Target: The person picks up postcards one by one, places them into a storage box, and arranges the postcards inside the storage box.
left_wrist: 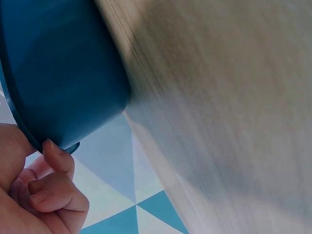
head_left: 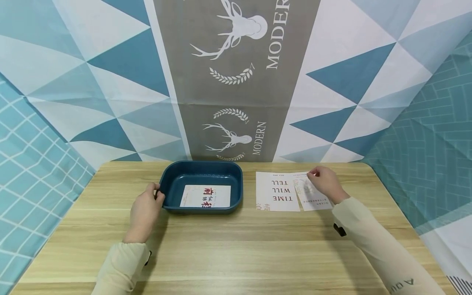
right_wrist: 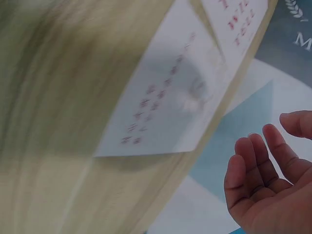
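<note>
L hand (head_left: 145,209) grips blue tray (head_left: 206,171) at rim, R hand (head_left: 326,182) nr rightmost card (head_left: 312,200)

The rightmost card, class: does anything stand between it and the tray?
Yes: the "TIME WILL TELL" card lies on the table between the rightmost card and the tray, then comes the tray's right wall. Lifting over both would probably do.
</note>
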The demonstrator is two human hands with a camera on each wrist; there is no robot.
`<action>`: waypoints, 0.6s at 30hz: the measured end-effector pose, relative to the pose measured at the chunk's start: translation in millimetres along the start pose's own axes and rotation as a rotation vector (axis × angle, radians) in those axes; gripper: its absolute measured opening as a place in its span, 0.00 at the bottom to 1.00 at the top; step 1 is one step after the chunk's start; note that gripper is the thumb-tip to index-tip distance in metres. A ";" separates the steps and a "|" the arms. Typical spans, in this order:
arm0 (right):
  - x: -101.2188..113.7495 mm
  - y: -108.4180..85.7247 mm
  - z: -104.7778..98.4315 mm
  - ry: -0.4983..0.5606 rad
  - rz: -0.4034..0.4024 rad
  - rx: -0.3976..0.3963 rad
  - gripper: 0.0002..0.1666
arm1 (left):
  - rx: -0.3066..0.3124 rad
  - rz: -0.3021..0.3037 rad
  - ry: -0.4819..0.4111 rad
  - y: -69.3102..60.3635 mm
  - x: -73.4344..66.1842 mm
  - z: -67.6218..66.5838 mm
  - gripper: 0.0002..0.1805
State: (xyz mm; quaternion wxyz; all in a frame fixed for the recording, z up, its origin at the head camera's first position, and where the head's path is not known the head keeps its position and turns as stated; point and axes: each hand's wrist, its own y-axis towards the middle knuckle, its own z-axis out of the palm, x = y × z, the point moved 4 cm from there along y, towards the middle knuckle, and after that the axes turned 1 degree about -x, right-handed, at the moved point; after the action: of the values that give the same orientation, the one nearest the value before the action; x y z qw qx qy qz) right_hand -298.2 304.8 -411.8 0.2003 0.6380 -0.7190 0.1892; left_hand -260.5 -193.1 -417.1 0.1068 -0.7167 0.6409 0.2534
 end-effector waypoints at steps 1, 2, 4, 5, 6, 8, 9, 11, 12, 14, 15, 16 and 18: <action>-3.3 -1.0 -0.2 0.000 0.007 0.002 0.20 | -0.002 0.001 0.000 -0.1 0.2 0.1 0.16; -6.5 -1.9 -0.3 -0.002 0.012 0.004 0.20 | -0.005 0.002 0.000 -0.1 0.2 0.0 0.16; -13.1 -3.3 0.1 0.002 0.025 0.013 0.22 | -0.008 0.003 0.000 -0.3 0.3 0.3 0.16; -15.9 -4.2 0.5 0.005 0.036 0.022 0.23 | -0.010 0.004 0.001 -0.5 0.2 0.1 0.16; -18.5 -4.9 1.0 0.009 0.050 0.030 0.25 | -0.010 0.004 0.001 -0.6 0.1 0.2 0.16; -23.4 -5.9 2.0 0.012 0.078 0.044 0.26 | -0.009 0.003 0.002 -0.9 0.1 0.2 0.16; -25.7 -6.3 2.6 0.014 0.096 0.052 0.27 | -0.007 0.003 0.002 -1.0 -0.1 0.1 0.16; -29.2 -7.4 3.6 0.017 0.126 0.065 0.28 | -0.005 0.001 0.001 -0.9 -0.4 -0.2 0.16; -30.7 -7.8 4.0 0.022 0.137 0.069 0.28 | -0.002 0.000 0.000 -0.9 -0.5 -0.2 0.16; -33.6 -8.7 5.0 0.028 0.158 0.079 0.29 | -0.002 0.000 0.000 -0.7 -0.8 -0.5 0.16; -34.8 -9.0 5.6 0.030 0.167 0.086 0.29 | -0.001 -0.001 0.000 -0.6 -0.8 -0.6 0.16; -35.8 -9.5 6.1 0.032 0.178 0.093 0.30 | -0.002 -0.001 0.001 -0.5 -0.9 -0.8 0.16; -37.8 -10.3 7.2 0.031 0.197 0.107 0.30 | -0.002 -0.001 0.003 -0.3 -0.8 -0.9 0.15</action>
State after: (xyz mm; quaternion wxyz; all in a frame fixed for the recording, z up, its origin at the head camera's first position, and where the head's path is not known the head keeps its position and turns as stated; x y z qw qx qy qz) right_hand -284.3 331.7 -437.7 0.1575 0.5709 -0.7641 0.2556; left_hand -260.1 -192.8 -416.0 0.1053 -0.7176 0.6403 0.2530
